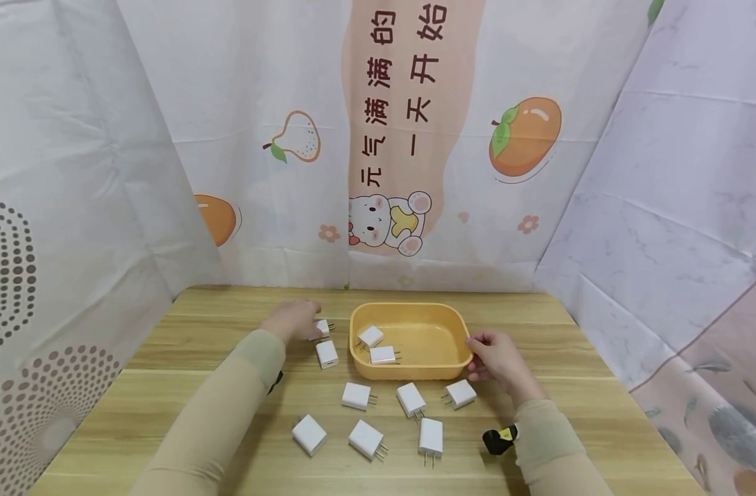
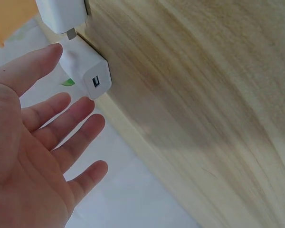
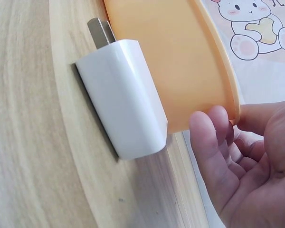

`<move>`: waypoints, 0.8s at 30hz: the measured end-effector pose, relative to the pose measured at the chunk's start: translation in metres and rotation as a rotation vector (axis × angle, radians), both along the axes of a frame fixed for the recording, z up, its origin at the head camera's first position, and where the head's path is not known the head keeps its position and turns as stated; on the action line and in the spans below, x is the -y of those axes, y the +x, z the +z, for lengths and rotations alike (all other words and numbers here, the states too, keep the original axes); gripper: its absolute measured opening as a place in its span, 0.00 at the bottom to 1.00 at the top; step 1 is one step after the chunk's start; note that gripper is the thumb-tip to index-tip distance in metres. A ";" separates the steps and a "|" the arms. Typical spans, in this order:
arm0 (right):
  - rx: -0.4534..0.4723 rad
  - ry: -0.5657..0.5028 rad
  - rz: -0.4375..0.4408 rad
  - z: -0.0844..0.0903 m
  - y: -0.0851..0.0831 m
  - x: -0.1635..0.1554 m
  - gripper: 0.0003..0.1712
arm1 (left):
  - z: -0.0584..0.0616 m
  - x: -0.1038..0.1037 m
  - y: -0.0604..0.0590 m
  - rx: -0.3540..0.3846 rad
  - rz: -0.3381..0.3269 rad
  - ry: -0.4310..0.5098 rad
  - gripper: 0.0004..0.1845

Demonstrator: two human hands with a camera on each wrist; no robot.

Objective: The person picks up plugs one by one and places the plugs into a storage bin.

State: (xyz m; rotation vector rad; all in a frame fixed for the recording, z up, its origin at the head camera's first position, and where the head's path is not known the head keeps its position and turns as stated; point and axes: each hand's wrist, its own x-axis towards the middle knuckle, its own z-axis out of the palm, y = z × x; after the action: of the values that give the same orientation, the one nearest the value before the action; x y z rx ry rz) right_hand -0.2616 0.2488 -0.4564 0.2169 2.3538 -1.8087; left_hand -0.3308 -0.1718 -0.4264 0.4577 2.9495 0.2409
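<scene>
My left hand (image 1: 295, 320) reaches over the far left of the table, its fingers spread around a white USB charger plug (image 1: 321, 330). In the left wrist view the thumb and fingertips come close beside that charger (image 2: 88, 71), whose USB port shows. A second charger (image 1: 327, 354) lies just nearer to me. On the other side, my right hand (image 1: 497, 359) pinches the right end of a yellow plastic basin (image 1: 409, 372) at its rim. Two chargers, one of them at the left (image 1: 371, 337), lie inside the basin.
Several more white chargers lie scattered in front of the basin, including one close to my right hand (image 1: 461, 394) and one at the near left (image 1: 309, 435). The wooden table (image 1: 185, 358) meets a printed curtain (image 1: 477, 262) at its far edge.
</scene>
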 end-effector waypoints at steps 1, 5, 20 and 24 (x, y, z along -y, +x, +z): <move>0.000 0.001 0.002 0.000 0.000 0.000 0.17 | -0.001 0.000 0.000 -0.001 0.000 -0.004 0.29; 0.002 0.000 0.002 -0.001 -0.001 -0.001 0.17 | -0.004 -0.001 0.000 0.007 0.004 -0.008 0.28; 0.008 0.000 -0.005 -0.002 -0.001 -0.001 0.17 | -0.012 -0.010 -0.004 0.042 0.039 0.002 0.13; 0.006 -0.003 -0.005 -0.001 -0.001 0.000 0.17 | -0.013 -0.013 -0.005 0.049 0.050 0.006 0.11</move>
State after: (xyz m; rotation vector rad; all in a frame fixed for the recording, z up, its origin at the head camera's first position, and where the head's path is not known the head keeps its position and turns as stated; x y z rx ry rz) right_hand -0.2623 0.2488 -0.4578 0.2273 2.3479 -1.8116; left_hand -0.3353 -0.1592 -0.4395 0.3732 2.9161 0.2636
